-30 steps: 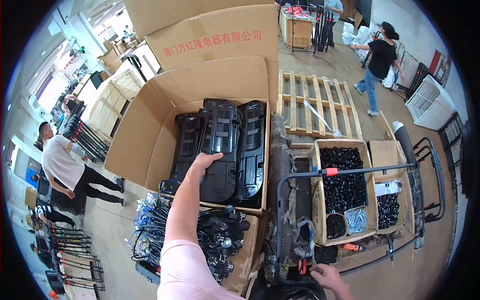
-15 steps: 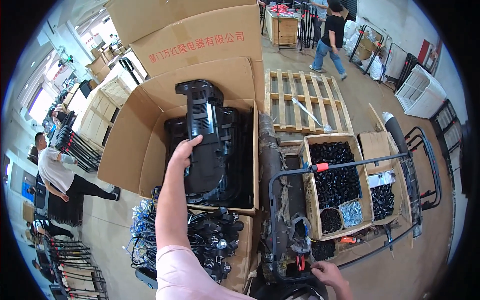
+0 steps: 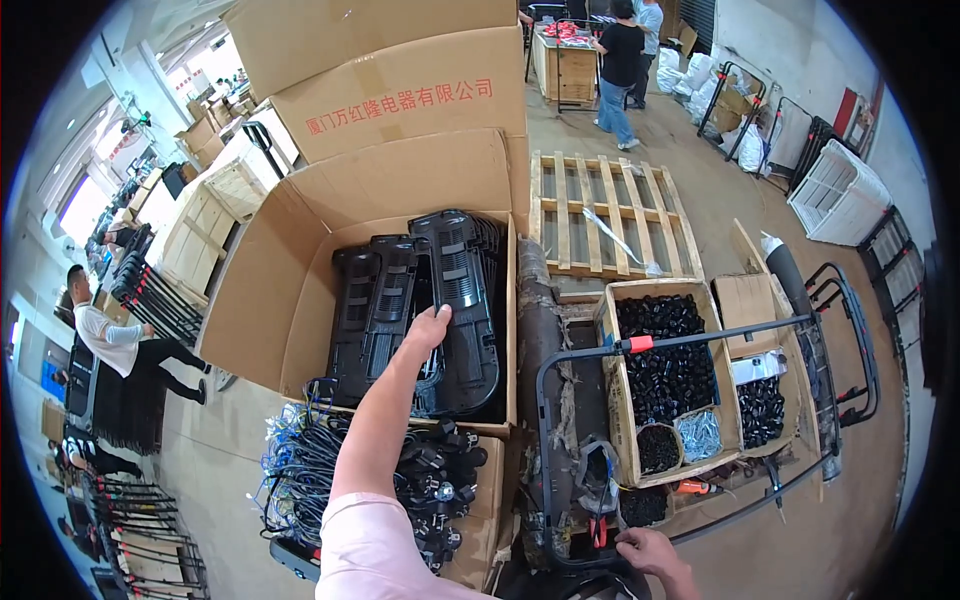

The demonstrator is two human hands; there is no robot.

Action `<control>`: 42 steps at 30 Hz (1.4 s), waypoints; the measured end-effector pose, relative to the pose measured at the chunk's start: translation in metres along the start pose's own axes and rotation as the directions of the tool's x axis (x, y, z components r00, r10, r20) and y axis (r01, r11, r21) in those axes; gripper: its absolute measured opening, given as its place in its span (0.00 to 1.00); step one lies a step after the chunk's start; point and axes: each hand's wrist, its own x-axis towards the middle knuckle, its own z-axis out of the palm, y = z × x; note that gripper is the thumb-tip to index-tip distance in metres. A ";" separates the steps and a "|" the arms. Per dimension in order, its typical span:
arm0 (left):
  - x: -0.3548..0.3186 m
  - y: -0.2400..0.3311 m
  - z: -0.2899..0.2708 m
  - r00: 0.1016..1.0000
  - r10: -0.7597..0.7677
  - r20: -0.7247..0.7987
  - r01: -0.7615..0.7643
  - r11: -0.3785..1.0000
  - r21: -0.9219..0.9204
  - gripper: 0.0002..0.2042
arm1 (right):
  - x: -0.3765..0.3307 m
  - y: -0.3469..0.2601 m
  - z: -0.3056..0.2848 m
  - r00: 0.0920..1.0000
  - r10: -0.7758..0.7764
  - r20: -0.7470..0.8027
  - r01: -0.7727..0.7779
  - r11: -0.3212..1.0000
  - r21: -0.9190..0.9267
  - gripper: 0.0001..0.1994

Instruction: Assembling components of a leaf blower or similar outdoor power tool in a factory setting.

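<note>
My left hand [image 3: 430, 328] grips the left edge of a black plastic cover [image 3: 466, 340] with slotted vents, at the right side of a large cardboard box [image 3: 265, 290]. Other black covers [image 3: 380, 290] like it stand stacked in the box, to the left of the held one and behind it. At the lower right, my right hand [image 3: 648, 552] is closed over the near bar of a black tubular frame [image 3: 545, 440] with red clips. The hand hides that part of the bar.
Bundled cables with plugs [image 3: 330, 450] lie in front of the box. A parts crate [image 3: 610, 390] with black pieces and screws stands inside the frame. Beyond it lies a wooden pallet [image 3: 580, 215]. People [image 3: 620, 70] stand at the back; another person [image 3: 100, 320] is at left.
My left hand has moved right and lower in the picture with the black cover, from over the stack to the box's right side. My right hand stays by the frame.
</note>
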 end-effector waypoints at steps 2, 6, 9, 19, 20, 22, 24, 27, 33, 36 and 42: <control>0.005 -0.005 0.004 0.992 0.085 -0.092 -0.074 0.990 0.120 0.26 | 0.001 -0.005 -0.001 0.999 0.032 0.000 -0.032 0.999 0.031 0.18; 0.000 0.015 0.016 0.957 0.164 -0.238 -0.065 0.925 0.375 0.27 | -0.007 -0.005 -0.003 0.995 0.094 -0.020 -0.093 0.993 0.069 0.18; 0.006 0.009 -0.008 0.961 0.094 -0.262 0.034 0.894 0.447 0.27 | -0.007 0.000 0.000 0.999 0.024 -0.039 -0.022 0.999 0.032 0.18; -0.017 0.041 -0.013 0.949 0.064 -0.309 -0.019 0.989 0.146 0.24 | -0.014 0.005 0.002 0.996 0.065 -0.068 -0.063 0.997 0.039 0.18; -0.016 0.041 -0.022 0.916 0.113 -0.385 -0.056 0.986 0.156 0.23 | -0.013 0.007 0.001 0.995 0.047 -0.087 -0.045 0.999 0.028 0.17; -0.023 0.042 -0.030 0.848 0.155 -0.506 -0.181 0.983 -0.002 0.21 | -0.010 0.005 -0.005 0.994 0.022 -0.108 -0.021 1.000 0.012 0.16; -0.026 0.061 -0.036 0.861 0.161 -0.483 -0.323 0.906 -0.273 0.18 | -0.004 -0.004 -0.019 0.995 0.026 -0.092 -0.012 0.989 0.145 0.16; -0.066 0.111 -0.021 0.951 0.260 -0.168 -0.295 0.592 -0.750 0.14 | 0.017 -0.018 -0.041 0.967 -0.076 -0.245 0.112 0.984 0.137 0.16; -0.196 0.200 0.045 0.682 0.659 0.316 0.255 0.191 -0.948 0.11 | 0.058 -0.119 -0.112 0.779 -0.376 -0.502 0.546 0.801 0.247 0.22; -0.266 0.216 0.093 0.660 0.667 0.346 0.283 0.206 -0.937 0.12 | 0.050 -0.142 -0.131 0.788 -0.453 -0.417 0.615 0.613 0.496 0.27; -0.320 0.165 0.190 0.639 0.626 0.447 0.242 0.388 -0.889 0.14 | 0.020 -0.098 -0.113 0.836 -0.512 -0.197 0.494 0.547 0.676 0.25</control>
